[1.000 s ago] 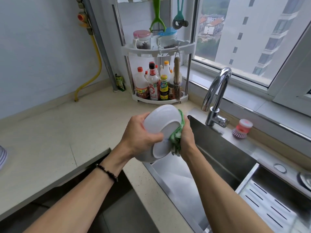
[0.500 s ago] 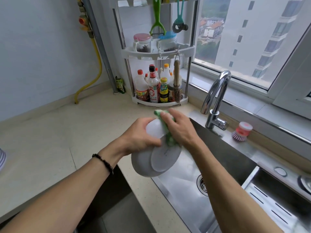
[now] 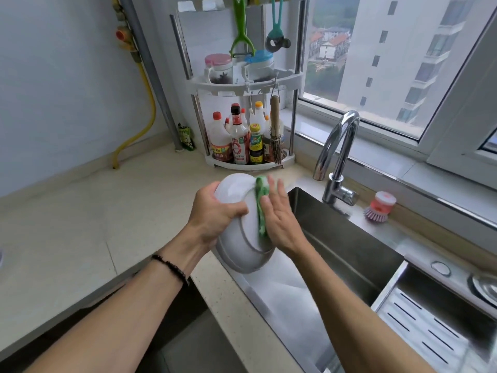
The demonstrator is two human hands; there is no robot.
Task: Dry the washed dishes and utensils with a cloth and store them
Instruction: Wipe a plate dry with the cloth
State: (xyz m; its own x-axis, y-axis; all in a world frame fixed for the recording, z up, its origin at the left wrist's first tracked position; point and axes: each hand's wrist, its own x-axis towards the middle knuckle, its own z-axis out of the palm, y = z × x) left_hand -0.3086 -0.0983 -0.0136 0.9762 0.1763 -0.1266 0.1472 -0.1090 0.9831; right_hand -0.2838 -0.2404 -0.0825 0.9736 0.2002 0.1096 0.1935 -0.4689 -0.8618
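The desk (image 3: 80, 224) runs pale along the wall to the sink (image 3: 336, 251), and the white bowl (image 3: 242, 238) is held in the air over the sink's near left corner, touching neither.

The bowl is glazed and looks stiff, smooth and fairly weighty. It would likely be slick where damp and would chip or break if dropped onto the steel. It is tipped on its side with its base ring turned toward the right. The rim is the sound place to take it, thumb on one face and fingers on the other.

The left hand (image 3: 215, 214) grips it so, fingers curled over the upper rim.

The right hand (image 3: 279, 214) lies flat, its fingers (image 3: 271, 184) nearly straight, pressing the green cloth (image 3: 261, 208) against the bowl's underside. The cloth is soft and thin, so it should follow the curve and the base ring.
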